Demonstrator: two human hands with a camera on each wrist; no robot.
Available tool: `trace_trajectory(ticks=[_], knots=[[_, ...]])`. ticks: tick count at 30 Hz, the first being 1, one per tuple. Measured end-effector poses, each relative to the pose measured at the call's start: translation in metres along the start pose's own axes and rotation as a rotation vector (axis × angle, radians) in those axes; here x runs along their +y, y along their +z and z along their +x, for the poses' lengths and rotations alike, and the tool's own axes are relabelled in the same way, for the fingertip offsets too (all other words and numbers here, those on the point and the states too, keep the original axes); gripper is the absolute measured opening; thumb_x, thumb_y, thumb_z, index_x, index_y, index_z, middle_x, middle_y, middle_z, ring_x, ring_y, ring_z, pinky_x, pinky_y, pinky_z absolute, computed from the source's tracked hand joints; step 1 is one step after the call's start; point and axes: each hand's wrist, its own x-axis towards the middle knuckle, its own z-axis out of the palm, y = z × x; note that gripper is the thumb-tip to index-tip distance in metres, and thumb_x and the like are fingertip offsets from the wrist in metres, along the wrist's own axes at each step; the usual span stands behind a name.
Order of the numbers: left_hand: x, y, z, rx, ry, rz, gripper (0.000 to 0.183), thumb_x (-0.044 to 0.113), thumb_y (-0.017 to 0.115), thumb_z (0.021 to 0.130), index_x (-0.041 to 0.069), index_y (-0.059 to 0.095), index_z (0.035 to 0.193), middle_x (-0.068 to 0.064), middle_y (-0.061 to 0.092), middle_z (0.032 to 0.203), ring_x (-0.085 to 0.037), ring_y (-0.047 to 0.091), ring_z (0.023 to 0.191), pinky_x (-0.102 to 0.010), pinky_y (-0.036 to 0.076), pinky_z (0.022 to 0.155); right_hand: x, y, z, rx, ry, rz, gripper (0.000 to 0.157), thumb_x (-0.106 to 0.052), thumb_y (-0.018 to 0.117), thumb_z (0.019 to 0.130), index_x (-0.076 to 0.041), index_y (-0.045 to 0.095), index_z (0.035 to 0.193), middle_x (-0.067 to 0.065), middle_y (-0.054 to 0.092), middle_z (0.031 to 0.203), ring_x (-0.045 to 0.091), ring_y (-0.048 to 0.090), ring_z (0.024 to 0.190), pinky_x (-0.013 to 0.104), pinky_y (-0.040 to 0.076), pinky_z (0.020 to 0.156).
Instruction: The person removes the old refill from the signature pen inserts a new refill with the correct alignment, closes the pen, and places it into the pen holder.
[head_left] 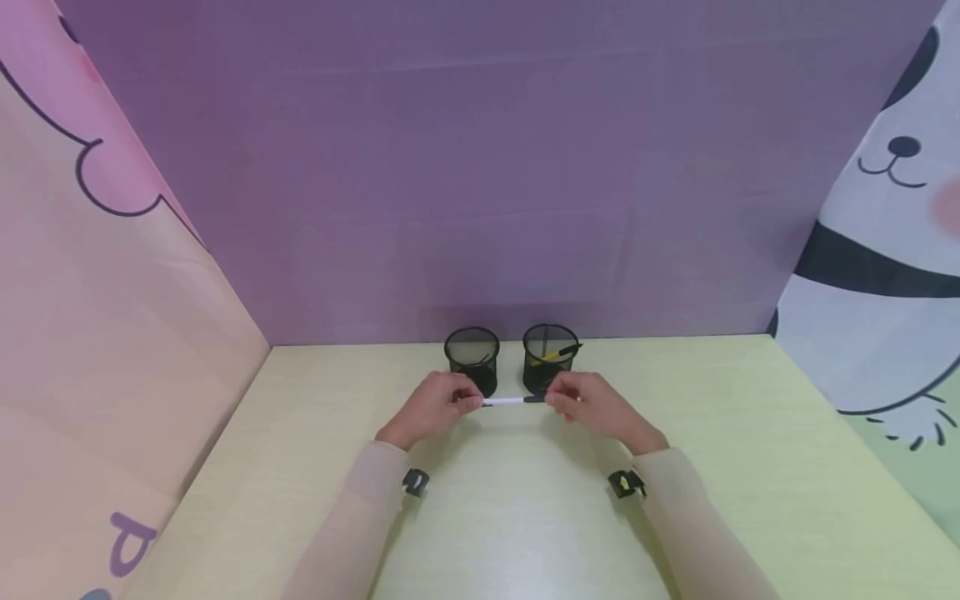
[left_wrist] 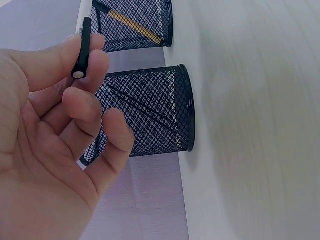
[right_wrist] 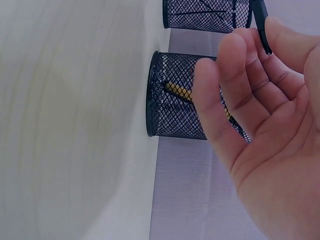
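Pale sleeves are seen nearest, on the near side of the pen. White with black ends, the pen is held crosswise above the counter, one end pinched by the left hand, the tipped end by the right hand. Just beyond the pen, a left cup and a right cup, both mesh, are seen upright; in the latter a yellow pen is leaned. Farthest beyond the pen, a purple backdrop is hung.

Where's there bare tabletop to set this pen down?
Free: table between left sleeve and right sleeve; also outside each, toward left wall and right wall. Crowded: back middle, where left hand, right hand and pen are before left cup and right cup.
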Motion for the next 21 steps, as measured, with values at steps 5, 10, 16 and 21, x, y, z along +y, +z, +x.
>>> trace_trajectory(ticks=[5,10,16,21], knots=[[-0.0002,0.0000,0.0004,-0.004,-0.010,0.002,0.006,0.015,0.068,0.092,0.016,0.074,0.090,0.010,0.063,0.080,-0.011,0.054,0.073,-0.030,0.046,0.067,-0.0010,0.0006,0.0000,0.005,0.007,0.014,0.007,-0.017,0.062,0.096,-0.011,0.064,0.096,0.017,0.064,0.085,0.019,0.058,0.066,0.030,0.049,0.057],[-0.0003,-0.0001,0.0008,-0.006,-0.009,0.008,0.006,0.015,0.068,0.092,0.016,0.074,0.091,0.010,0.063,0.080,-0.011,0.054,0.073,-0.030,0.046,0.068,-0.0006,0.0016,0.0002,0.011,-0.003,0.020,0.006,-0.017,0.064,0.095,-0.011,0.063,0.095,0.016,0.064,0.086,0.019,0.059,0.068,0.031,0.051,0.059],[-0.0005,-0.0002,0.0008,-0.005,-0.004,0.012,0.006,0.015,0.068,0.092,0.016,0.074,0.091,0.010,0.063,0.080,-0.011,0.054,0.073,-0.030,0.046,0.068,-0.0014,0.0024,0.0002,0.023,-0.021,0.020,0.006,-0.015,0.066,0.093,-0.011,0.062,0.094,0.010,0.063,0.083,0.020,0.059,0.068,0.031,0.052,0.059],[-0.0007,-0.0003,0.0007,-0.007,-0.009,0.007,0.006,0.015,0.068,0.092,0.017,0.074,0.090,0.010,0.063,0.080,-0.011,0.053,0.073,-0.031,0.046,0.068,-0.0011,0.0028,0.0012,0.029,-0.022,0.016,0.006,-0.013,0.067,0.093,-0.011,0.061,0.095,0.004,0.062,0.081,0.019,0.059,0.069,0.031,0.052,0.059]])
